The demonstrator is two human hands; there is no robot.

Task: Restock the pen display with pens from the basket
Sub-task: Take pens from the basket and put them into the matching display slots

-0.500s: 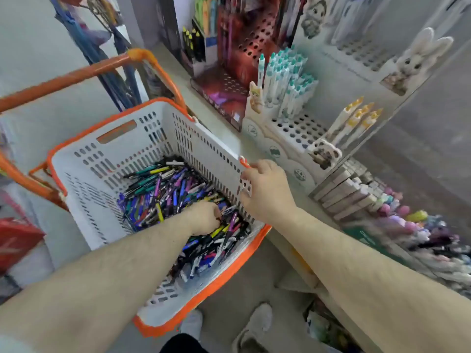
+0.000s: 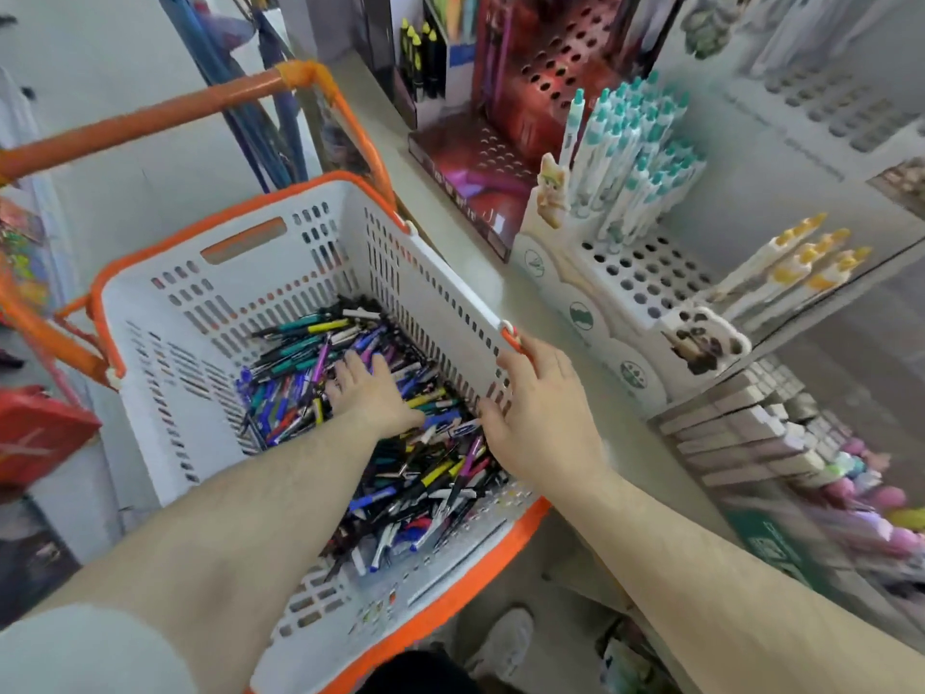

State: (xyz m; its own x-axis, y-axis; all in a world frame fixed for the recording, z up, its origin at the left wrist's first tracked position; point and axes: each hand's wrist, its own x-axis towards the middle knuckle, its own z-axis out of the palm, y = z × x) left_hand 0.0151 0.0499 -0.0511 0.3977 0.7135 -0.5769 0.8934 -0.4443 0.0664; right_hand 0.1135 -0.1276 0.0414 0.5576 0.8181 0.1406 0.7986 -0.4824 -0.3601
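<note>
A white basket point(image 2: 200, 353) with orange rim holds a heap of mixed pens point(image 2: 400, 473). My left hand point(image 2: 373, 390) lies flat on the heap with its fingers spread. My right hand point(image 2: 538, 408) grips the basket's right wall near the orange hinge, thumb inside. To the right on the shelf stands a white perforated pen display point(image 2: 630, 283). It carries a cluster of teal-capped pens point(image 2: 630, 157) at the back and a few yellow-capped pens point(image 2: 796, 263) at the right, with many bare holes between.
A red perforated display point(image 2: 545, 82) stands further back on the shelf point(image 2: 450, 247). Stacked eraser boxes point(image 2: 741, 433) and pastel items point(image 2: 871, 498) lie at the right. The basket's orange handle point(image 2: 165, 110) arches over its far side. My shoes point(image 2: 505, 643) show below.
My left hand was curled into the pens; now its fingers are spread flat further up the heap. The right hand keeps its grip on the basket wall.
</note>
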